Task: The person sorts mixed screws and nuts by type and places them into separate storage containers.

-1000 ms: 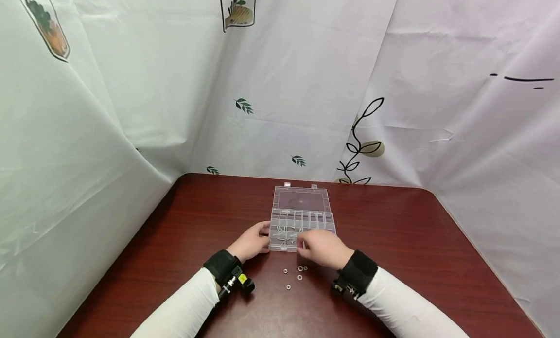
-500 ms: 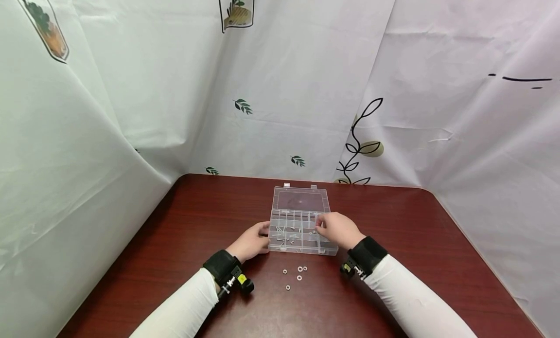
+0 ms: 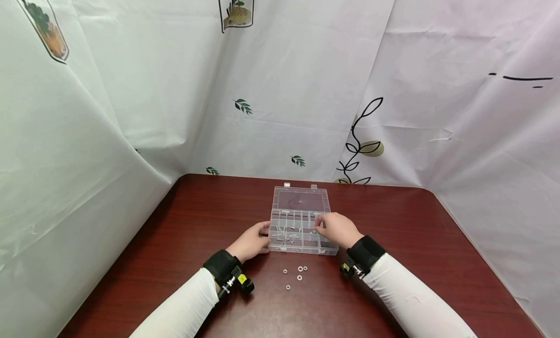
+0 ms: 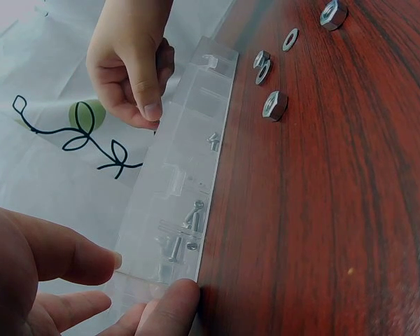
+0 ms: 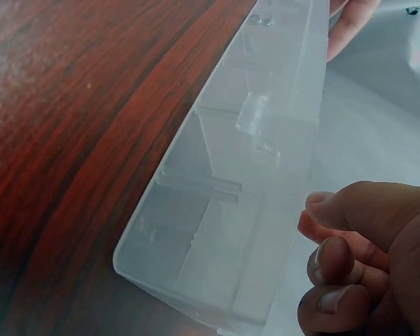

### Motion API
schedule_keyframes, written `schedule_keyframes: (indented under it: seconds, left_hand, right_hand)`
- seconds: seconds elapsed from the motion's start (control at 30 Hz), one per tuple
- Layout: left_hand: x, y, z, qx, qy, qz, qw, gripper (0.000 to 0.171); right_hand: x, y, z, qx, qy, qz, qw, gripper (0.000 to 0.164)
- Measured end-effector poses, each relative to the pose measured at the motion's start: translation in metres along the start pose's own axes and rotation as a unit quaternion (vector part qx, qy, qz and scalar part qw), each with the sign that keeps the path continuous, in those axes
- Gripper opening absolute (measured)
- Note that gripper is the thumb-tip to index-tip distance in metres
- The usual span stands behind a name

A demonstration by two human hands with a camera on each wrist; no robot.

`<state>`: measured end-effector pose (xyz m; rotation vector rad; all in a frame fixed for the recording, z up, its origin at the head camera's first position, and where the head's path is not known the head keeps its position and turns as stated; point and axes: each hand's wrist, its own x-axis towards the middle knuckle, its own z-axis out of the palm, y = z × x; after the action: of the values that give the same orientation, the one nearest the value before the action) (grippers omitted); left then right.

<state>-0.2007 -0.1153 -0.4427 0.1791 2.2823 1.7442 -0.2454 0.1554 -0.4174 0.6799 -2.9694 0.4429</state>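
Note:
An opened clear plastic compartment box [image 3: 303, 248] lies on the table, its lid [image 3: 302, 200] folded back. My left hand [image 3: 250, 243] holds its left end, thumb and fingers around the corner in the left wrist view. Above the right-hand compartments is my right hand [image 3: 338, 229], fingers curled, thumb tip against the index finger [image 5: 309, 225]; nothing shows between them. Several screws [image 4: 193, 227] lie in the left compartments. A small ring-shaped piece [image 3: 314, 232] shows in a compartment beneath the right fingertips. Nuts [image 4: 274, 106] and washers [image 4: 290, 39] lie loose in front of the box.
The dark red wooden table [image 3: 393, 260] extends around the box on all sides. A white printed cloth [image 3: 280, 85] hangs behind and along the sides of the table. Each wrist wears a black strap [image 3: 366, 253] with a small camera.
My right hand has moved from the box's front middle to the right and back, over the right compartments, and then stayed there. My left hand has kept its place.

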Motion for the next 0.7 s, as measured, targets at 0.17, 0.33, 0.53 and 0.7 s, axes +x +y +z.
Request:
schedule_keyframes:
  seconds: [0.17, 0.33, 0.53, 0.7]
  left_hand:
    - [0.0, 0.0, 0.0, -0.001, 0.0, 0.0, 1.0, 0.06]
    - [0.0, 0.0, 0.001, 0.002, -0.001, -0.002, 1.0, 0.06]
    - [0.001, 0.002, 0.002, 0.001, 0.0, -0.006, 1.0, 0.062]
    - [0.003, 0.002, 0.002, 0.003, 0.002, -0.01, 0.9999, 0.066]
  right_hand:
    - [0.0, 0.0, 0.0, 0.004, -0.002, 0.005, 1.0, 0.011]
    - [-0.003, -0.002, -0.002, 0.01, -0.005, 0.013, 1.0, 0.01]
    - [-0.011, -0.005, -0.003, 0.02, 0.007, 0.008, 1.0, 0.007]
    - [-0.022, -0.013, -0.006, 0.039, 0.009, -0.001, 0.999, 0.006]
